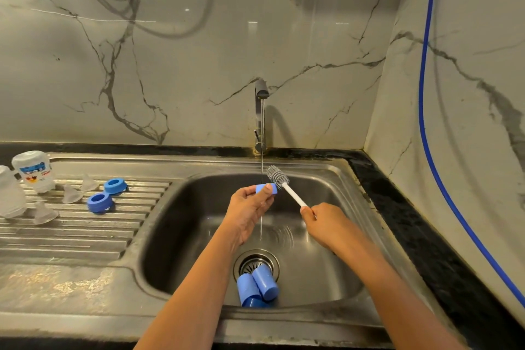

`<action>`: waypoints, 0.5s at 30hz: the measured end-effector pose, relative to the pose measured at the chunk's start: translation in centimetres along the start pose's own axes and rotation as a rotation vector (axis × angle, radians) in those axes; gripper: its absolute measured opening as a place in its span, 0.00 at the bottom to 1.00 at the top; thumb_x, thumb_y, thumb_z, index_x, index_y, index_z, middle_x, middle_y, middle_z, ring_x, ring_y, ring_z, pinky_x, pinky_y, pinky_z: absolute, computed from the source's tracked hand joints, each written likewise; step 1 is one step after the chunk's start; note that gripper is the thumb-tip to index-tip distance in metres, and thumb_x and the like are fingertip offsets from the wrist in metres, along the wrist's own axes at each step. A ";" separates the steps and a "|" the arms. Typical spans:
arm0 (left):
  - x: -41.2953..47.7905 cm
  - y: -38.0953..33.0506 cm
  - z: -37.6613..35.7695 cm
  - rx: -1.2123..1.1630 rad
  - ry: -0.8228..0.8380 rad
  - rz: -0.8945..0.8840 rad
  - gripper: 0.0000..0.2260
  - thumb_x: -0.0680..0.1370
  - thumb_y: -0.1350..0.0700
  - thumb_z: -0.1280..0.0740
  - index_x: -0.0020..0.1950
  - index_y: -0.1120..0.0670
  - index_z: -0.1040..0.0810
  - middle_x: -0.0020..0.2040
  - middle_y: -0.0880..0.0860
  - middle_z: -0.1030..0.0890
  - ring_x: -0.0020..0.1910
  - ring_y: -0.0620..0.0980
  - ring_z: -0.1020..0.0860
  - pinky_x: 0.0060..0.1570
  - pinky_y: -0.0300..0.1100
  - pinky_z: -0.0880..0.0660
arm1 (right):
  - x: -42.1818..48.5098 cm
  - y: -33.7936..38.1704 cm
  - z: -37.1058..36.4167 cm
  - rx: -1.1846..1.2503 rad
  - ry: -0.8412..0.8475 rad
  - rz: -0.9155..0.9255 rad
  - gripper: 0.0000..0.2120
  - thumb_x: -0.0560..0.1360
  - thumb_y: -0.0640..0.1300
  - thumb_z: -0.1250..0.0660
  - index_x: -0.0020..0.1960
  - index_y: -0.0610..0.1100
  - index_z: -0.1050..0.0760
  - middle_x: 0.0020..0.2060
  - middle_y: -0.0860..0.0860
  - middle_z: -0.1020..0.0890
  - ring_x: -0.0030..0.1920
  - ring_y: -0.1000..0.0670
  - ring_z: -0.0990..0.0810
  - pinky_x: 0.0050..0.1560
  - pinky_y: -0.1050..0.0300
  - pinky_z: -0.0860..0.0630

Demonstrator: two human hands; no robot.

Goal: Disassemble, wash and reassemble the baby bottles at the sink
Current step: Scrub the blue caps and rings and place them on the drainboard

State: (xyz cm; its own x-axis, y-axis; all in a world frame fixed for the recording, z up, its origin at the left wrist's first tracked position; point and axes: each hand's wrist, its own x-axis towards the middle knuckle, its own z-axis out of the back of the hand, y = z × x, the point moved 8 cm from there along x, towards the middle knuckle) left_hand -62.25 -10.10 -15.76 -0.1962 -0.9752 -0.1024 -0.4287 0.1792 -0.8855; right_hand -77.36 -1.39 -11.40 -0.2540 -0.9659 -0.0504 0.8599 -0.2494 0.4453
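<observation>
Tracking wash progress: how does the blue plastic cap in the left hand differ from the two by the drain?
The held blue plastic cap is gripped by the left hand at the water stream; the two blue plastic drain caps lie loose on the steel sink floor. Held cap alone; drain caps touching. Same blue.

Nothing legible anywhere in view. Only 1 printed surface: a label (34, 173) on the clear bottle (31, 160) standing at the far left of the draining board (85, 233). Blue block lettering across a pale band, red and dark marks beneath. Too small and blurred to read, so no word, brand or number made out.
</observation>
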 end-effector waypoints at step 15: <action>0.3 -1.0 0.5 -0.168 -0.027 -0.096 0.11 0.79 0.64 0.36 0.61 0.63 0.30 0.56 0.61 0.21 0.53 0.54 0.20 0.57 0.45 0.22 | -1.2 1.1 -0.1 0.070 0.063 0.020 0.20 0.83 0.54 0.51 0.42 0.44 0.28 0.31 0.49 0.27 0.28 0.52 0.30 0.28 0.59 0.32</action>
State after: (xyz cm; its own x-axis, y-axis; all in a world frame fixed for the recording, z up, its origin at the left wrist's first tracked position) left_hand -61.47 -10.58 -15.12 -0.1250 -0.9915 -0.0353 -0.5861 0.1025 -0.8037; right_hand -76.02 -0.55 -10.93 -0.2063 -0.9738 -0.0960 0.8311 -0.2262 0.5080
